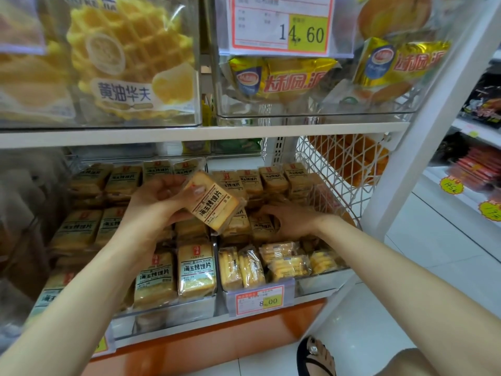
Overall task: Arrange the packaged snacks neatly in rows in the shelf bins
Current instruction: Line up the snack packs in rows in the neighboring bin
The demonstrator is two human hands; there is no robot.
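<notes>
The left hand, at frame centre, grips one held packet of toasted bread slices: thumb across the printed face, fingers curled behind it. The held packet is tilted, raised above the stock, and sits over the divide between the two lower bins. The right hand, just right of centre, lies palm down on the packets in the right bin, with its fingers bent over them; whether it grips one cannot be determined. The left bin, at lower left, contains matching bread-slice packets standing in rows, labels facing forward. The right bin contains the same packets in a back row, with smaller clear yellow biscuit packets at its front, several of them lying at mixed angles. A price label reading 8.00 is attached to the front of the right bin. On the upper shelf, a clear bin at upper left holds waffle packs. The clear bin at upper centre carries a price label reading 14.60 and holds yellow foil pie packets. A white mesh panel closes the shelf on the right side. A foot in a black sandal rests on the white tiled floor at lower right.
</notes>
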